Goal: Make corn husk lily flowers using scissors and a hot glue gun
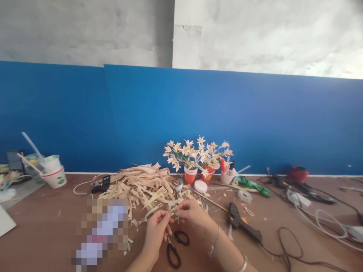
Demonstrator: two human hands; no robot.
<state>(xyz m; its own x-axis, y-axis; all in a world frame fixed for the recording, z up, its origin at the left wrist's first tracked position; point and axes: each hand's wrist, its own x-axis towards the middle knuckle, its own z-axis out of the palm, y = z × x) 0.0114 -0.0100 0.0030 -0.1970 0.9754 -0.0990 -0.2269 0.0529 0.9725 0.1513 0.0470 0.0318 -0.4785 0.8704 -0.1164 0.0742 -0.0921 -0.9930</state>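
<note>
My left hand (156, 229) and my right hand (195, 216) meet low in the middle of the view, fingertips pinched close together. Whatever sits between them is too small to make out; a bit of pale green shows at the fingertips. Just below lie scissors (173, 254) with black handles, their blades partly hidden by my left hand. Behind the hands spreads a heap of dried corn husk strips (144, 185). To the right of my right hand rests a black glue gun (244, 223) with its cord.
Husk flowers (198, 151) stand in red paper cups (190, 176) by the blue partition (227, 109). Nearby are a white tape roll (200, 186), a clear tape roll (244, 195) and green tape (255, 186). Cables (320, 223) sprawl at right; a white cup (56, 177) stands left.
</note>
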